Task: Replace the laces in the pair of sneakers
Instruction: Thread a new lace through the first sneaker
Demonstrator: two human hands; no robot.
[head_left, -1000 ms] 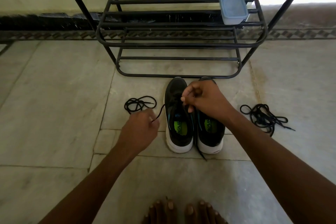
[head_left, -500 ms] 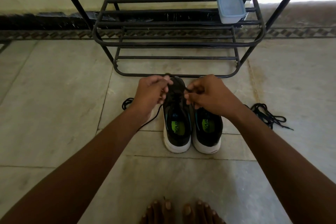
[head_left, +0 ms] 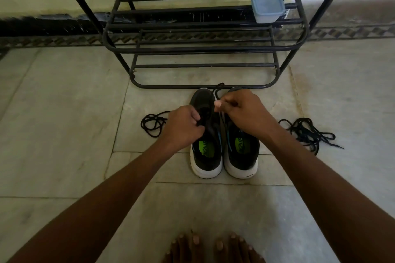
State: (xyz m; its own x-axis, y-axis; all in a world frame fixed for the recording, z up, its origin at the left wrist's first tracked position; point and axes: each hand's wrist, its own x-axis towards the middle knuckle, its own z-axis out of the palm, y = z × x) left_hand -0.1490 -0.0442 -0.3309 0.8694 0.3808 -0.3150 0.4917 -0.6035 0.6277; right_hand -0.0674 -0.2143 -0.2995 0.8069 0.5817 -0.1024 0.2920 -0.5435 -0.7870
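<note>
Two black sneakers with white soles stand side by side on the floor, the left sneaker (head_left: 206,151) and the right sneaker (head_left: 242,156), toes pointing away from me. My left hand (head_left: 183,128) is curled over the left sneaker's lacing area and pinches a black lace there. My right hand (head_left: 241,113) pinches the other part of that black lace (head_left: 218,89), which loops up past the toes. A loose black lace (head_left: 152,124) lies left of the shoes. A tangled pile of black laces (head_left: 307,132) lies to the right.
A black metal shoe rack (head_left: 203,49) stands just behind the sneakers, with a blue lidded plastic box (head_left: 267,4) on its right side. My bare toes (head_left: 213,245) show at the bottom edge. The floor is pale marble tile (head_left: 64,124).
My left hand moved from beside the shoes up to the toe, then back down onto the left sneaker's lacing area. My right hand stayed over the shoes, holding the lace.
</note>
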